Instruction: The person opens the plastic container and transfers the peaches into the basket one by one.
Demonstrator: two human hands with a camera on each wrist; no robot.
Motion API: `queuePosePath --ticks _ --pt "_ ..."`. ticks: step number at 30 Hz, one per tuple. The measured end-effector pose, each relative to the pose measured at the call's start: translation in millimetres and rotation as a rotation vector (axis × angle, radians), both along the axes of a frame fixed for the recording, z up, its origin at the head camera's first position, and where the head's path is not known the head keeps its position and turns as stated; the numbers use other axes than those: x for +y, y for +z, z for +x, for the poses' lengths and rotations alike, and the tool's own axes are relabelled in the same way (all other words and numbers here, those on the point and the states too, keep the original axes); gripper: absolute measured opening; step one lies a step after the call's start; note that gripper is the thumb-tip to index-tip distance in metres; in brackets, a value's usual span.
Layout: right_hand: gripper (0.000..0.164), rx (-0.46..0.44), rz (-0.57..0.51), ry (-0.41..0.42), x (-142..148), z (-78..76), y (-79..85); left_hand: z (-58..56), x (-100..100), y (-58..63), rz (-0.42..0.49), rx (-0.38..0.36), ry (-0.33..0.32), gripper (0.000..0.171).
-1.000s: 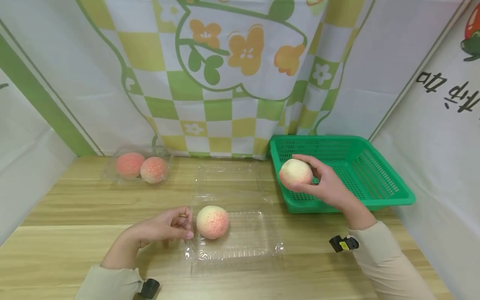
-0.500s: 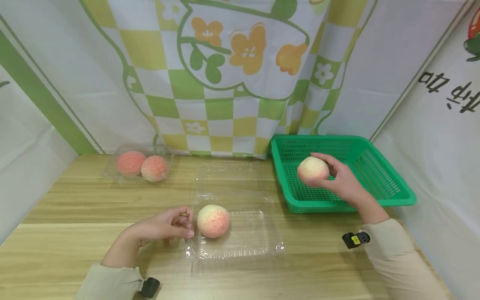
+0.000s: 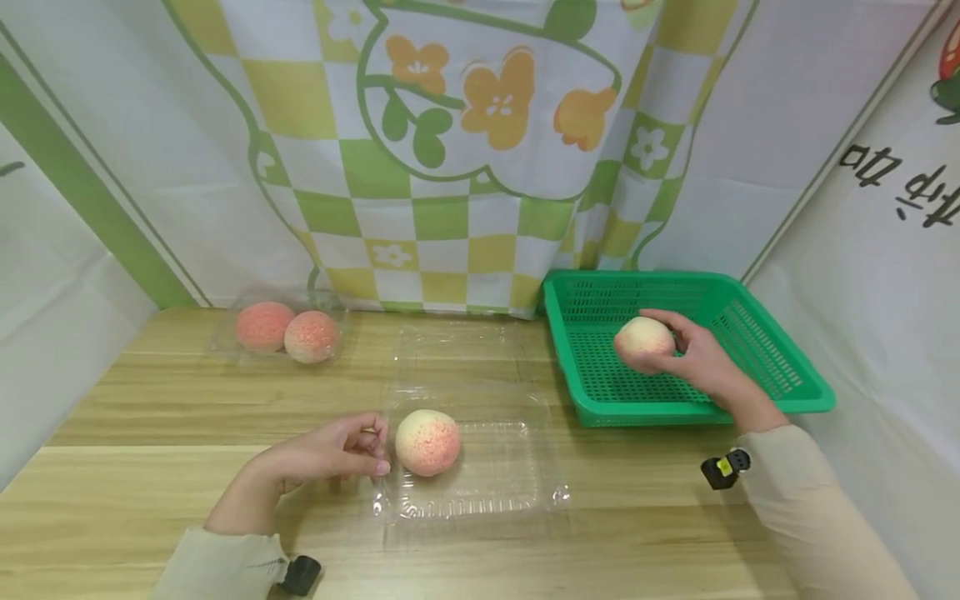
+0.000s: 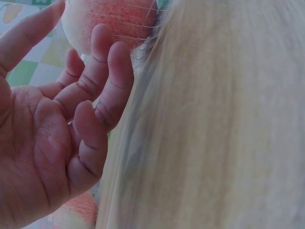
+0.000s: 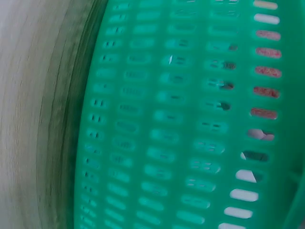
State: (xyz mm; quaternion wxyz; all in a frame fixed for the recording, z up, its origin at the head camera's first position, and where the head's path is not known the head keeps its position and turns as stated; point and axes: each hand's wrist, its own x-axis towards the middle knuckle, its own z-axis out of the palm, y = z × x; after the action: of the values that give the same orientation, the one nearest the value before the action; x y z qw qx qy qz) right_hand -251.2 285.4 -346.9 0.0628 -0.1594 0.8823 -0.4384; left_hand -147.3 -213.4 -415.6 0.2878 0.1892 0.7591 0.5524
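Note:
My right hand (image 3: pixel 697 358) holds a peach (image 3: pixel 644 342) inside the green basket (image 3: pixel 592 412), thumb on the near side and fingers behind. In the right wrist view the basket's slotted wall (image 5: pixel 190 136) hides that hand, and pinkish bits show through the slots. My left hand (image 3: pixel 326 454) rests at the left edge of an opened clear plastic box (image 3: pixel 495 467), its fingers loosely bent beside the rim. Another peach (image 3: pixel 427 443) sits in the left of that box. In the left wrist view this peach (image 4: pixel 112 21) appears just beyond the fingertips.
At the back left, a second clear box (image 3: pixel 225 333) contains two pinker peaches (image 3: pixel 265 327). The opened box's lid (image 3: pixel 465 354) lies back towards the checked curtain (image 3: pixel 442 217). White cloth walls flank the wooden table (image 3: pixel 150 500).
My right hand has carried its peach rightward, from the basket's left rim to over the basket's middle, and slightly lower lately. My left hand and the peach beside it stay put.

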Motion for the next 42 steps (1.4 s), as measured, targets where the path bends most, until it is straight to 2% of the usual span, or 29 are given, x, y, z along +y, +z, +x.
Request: queuePosePath --ticks 10,19,27,34,42 --pt "0.067 -0.022 0.101 0.032 12 -16.7 -8.7 2.2 0 2.0 0.009 -0.013 0.005 0.034" --pt "0.07 -0.093 0.141 0.026 23 -29.6 -14.7 1.6 -1 0.5 0.003 -0.02 0.008 0.034" --pt "0.07 -0.128 0.2 0.058 24 -30.4 -20.1 1.2 1 0.4 -0.005 -0.021 0.011 0.032" --pt "0.069 -0.124 0.263 0.07 27 -31.3 -21.9 1.6 1 1.8 0.012 -0.023 0.009 0.033" --pt "0.07 -0.144 0.292 0.074 26 -30.6 -22.8 1.8 1 0.7 0.023 -0.029 0.007 0.033"
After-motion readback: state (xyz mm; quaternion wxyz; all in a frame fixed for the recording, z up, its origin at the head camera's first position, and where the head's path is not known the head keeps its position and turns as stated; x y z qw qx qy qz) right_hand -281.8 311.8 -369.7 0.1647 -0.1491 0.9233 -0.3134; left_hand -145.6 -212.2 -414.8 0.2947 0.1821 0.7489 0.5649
